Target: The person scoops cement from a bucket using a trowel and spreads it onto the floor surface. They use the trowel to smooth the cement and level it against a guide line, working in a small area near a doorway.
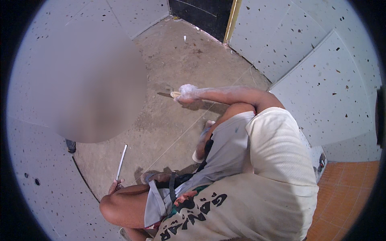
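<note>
My right hand [186, 94], coated with white dust, reaches out over the floor past my right knee. Its fingers are wrapped round the pale handle of a small dark-bladed tool [165, 94], perhaps a trowel or a scraper; the blade points left. Low at the left, beside my left knee, my left hand [115, 186] is partly hidden behind the leg. In its fingers is the lower end of a thin white strip [122, 161], which slants up and away over the floor.
Speckled white panels [281, 36] line the walls; one panel [325, 92] leans at the right. A dark doorway [201, 16] stands at the back. A thin pale line [189, 128] crosses the bare floor [169, 52]. Orange tiles [345, 193] lie lower right. A blurred patch covers the upper left.
</note>
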Available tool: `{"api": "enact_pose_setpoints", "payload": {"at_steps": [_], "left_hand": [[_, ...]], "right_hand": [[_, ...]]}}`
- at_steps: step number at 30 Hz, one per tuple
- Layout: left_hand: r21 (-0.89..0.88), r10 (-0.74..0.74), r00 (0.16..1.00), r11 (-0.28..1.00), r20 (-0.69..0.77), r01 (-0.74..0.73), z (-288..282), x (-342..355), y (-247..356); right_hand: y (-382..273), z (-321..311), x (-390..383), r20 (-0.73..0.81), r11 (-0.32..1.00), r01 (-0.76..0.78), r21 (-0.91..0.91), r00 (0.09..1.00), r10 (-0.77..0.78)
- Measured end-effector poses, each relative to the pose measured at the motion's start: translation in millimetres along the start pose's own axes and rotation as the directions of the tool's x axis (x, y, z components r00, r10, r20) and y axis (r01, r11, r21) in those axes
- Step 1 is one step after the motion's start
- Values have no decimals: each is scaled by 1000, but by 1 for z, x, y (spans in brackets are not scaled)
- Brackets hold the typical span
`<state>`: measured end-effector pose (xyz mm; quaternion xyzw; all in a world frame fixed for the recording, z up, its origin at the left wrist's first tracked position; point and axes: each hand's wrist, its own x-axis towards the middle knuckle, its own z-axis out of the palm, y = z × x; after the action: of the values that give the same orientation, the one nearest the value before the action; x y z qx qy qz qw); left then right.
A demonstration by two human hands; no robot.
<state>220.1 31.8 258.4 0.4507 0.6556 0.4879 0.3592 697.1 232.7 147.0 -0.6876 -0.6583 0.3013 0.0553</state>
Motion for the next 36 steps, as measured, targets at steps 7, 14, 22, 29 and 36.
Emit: {"api": "enact_pose_setpoints", "payload": {"at_steps": [7, 14, 22, 29, 36], "left_hand": [[258, 109, 983, 955, 146, -144, 36, -43, 56], [271, 42, 999, 961, 16, -45, 6, -3, 25], [-133, -311, 944, 937, 113, 324, -22, 43, -12], [-168, -325, 939, 925, 116, 341, -32, 37, -19], [107, -362, 930, 924, -63, 367, -30, 30, -1]], "right_hand": [[7, -2, -2, 40, 997, -71, 3, 997, 70], [-3, -9, 8, 104, 994, -102, 28, 990, 98], [0, -8, -2, 98, 998, -47, -37, 994, 50], [-4, -6, -3, 44, 997, -65, 28, 997, 64], [6, -5, 5, 31, 1000, -12, 29, 999, 11]]}}
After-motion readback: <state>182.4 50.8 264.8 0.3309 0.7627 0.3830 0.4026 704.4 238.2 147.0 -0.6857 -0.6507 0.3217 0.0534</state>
